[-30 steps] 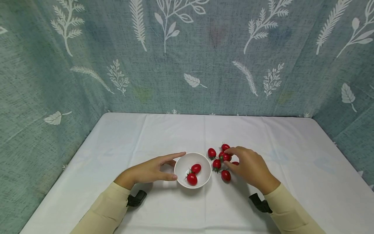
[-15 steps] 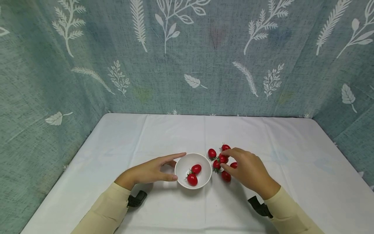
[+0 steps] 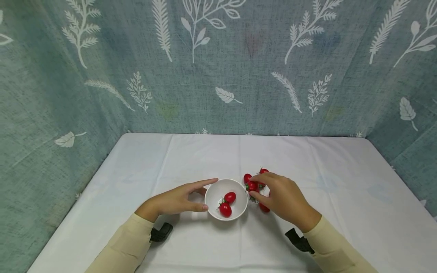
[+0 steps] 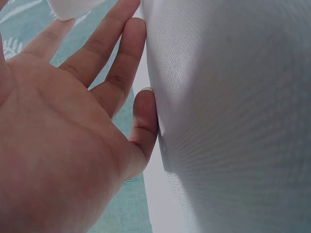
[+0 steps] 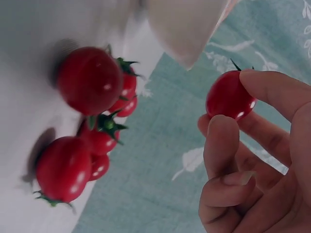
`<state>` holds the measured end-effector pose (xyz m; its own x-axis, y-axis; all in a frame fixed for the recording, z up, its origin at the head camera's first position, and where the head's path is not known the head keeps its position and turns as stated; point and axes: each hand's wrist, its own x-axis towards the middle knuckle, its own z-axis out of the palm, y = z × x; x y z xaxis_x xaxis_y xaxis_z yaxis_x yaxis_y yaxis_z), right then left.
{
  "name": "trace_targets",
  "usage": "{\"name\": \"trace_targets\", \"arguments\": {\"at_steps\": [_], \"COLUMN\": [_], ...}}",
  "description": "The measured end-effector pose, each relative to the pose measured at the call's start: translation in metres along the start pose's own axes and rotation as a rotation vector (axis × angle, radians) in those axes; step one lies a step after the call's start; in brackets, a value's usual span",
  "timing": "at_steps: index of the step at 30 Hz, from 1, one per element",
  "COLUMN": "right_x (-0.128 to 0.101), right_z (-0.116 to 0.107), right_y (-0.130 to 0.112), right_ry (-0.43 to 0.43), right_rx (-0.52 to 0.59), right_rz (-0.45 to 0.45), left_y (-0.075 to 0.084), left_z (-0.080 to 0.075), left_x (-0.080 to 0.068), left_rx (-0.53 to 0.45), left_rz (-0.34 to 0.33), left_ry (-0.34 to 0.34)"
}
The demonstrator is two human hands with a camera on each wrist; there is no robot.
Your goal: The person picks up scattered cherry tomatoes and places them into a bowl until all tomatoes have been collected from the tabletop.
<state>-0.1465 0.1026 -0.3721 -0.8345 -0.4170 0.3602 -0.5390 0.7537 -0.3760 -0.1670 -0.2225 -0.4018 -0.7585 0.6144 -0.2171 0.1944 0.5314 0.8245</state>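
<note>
Between thumb and fingertips, my right hand (image 3: 286,199) pinches a red cherry tomato (image 5: 228,97) with a green stem, held just right of the bowl's rim. My left hand (image 3: 172,197) lies along the left side of a white bowl (image 3: 213,191), its extended index finger and thumb at the rim. Inside the bowl are two cherry tomatoes, an upper one (image 3: 230,197) and a lower one (image 3: 225,209). Under and beyond the right hand lie several loose cherry tomatoes (image 5: 90,80), partly hidden by it in the head view. The left wrist view catches the bowl's edge (image 4: 73,7) by the fingers.
A white cloth (image 3: 191,155) covers the table. Behind and at the sides hangs a grey-green curtain (image 3: 205,110) with a white leaf print. Black straps sit at the left wrist (image 3: 161,232) and the right wrist (image 3: 299,241).
The right hand has lifted a cherry tomato from the pile and carried it left toward the bowl. The left hand and the bowl stay in place.
</note>
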Motion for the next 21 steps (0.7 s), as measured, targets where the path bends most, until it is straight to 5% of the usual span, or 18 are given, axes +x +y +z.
{"name": "trace_targets", "arguments": {"at_steps": [12, 21], "right_x": [0.009, 0.015], "right_z": [0.011, 0.022], "right_y": [-0.021, -0.032], "right_ry": [-0.062, -0.189], "right_rx": [0.058, 0.086], "right_rz": [-0.073, -0.088], "left_y": [0.001, 0.000], "left_z": [0.000, 0.000], "left_x": [0.000, -0.001], "left_rx": [-0.004, -0.001], "left_rz": [0.018, 0.014], "left_ry": [-0.012, -0.010]}}
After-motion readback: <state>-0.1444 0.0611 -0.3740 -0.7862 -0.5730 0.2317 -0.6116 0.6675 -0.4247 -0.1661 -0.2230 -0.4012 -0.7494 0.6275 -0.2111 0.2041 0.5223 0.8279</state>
